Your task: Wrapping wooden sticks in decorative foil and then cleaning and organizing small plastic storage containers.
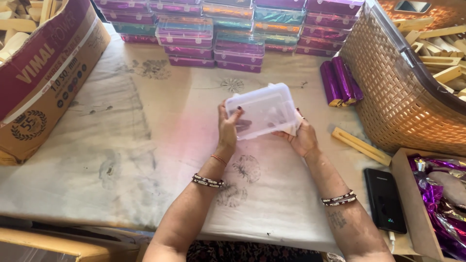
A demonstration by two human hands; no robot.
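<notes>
Both hands, left [227, 130] & right [303, 138], clamp clear rectangular plastic box [266, 110] mid-air; edge-only hold, slip risk.

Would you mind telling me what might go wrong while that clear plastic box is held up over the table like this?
1. The clear plastic box is held above the table by the left hand and right hand at its ends only; it could slip and drop.
2. The black device lies near the table's front edge beside the right forearm; an elbow might knock it off.
3. The stacked boxes behind look tall and could topple if bumped.
</notes>
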